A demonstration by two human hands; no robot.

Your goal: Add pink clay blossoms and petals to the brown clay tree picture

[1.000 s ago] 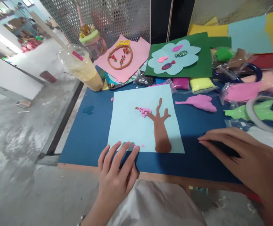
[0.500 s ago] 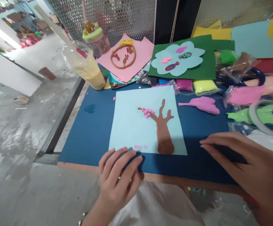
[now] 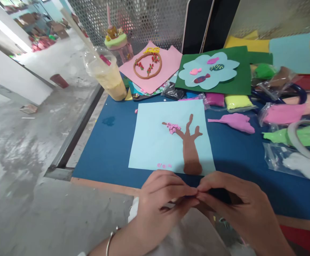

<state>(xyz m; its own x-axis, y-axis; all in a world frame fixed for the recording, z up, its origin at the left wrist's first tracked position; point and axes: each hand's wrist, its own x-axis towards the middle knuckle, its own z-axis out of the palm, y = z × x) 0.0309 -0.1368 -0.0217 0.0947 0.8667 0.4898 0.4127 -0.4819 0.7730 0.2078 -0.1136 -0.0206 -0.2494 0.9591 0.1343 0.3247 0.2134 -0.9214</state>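
Observation:
My left hand [image 3: 168,202] and my right hand [image 3: 235,202] meet fingertip to fingertip at the table's front edge. Each is closed in a pinch; whatever lies between the fingertips is too small to make out. Just beyond them lies a light blue sheet of paper [image 3: 152,142] with a brown clay tree [image 3: 192,153] on it. Small bits of pink clay [image 3: 173,128] cover the tree's left branch. A few flat pink clay dots [image 3: 164,166] sit near the sheet's lower edge. To the sheet's right rests a larger lump of pink-purple clay [image 3: 240,122].
A plastic drink cup [image 3: 109,81] with a straw stands at the back left. Behind the sheet are a pink paper craft [image 3: 168,62] and a green card with clay fish [image 3: 244,67]. Clay packets, including a yellow one [image 3: 238,102], and a tape roll [image 3: 293,137] lie rightward.
My right hand has moved left and my left hand slightly right, so their fingertips now meet. The left fingers, spread before, have closed to a pinch. The camera view has shifted a little.

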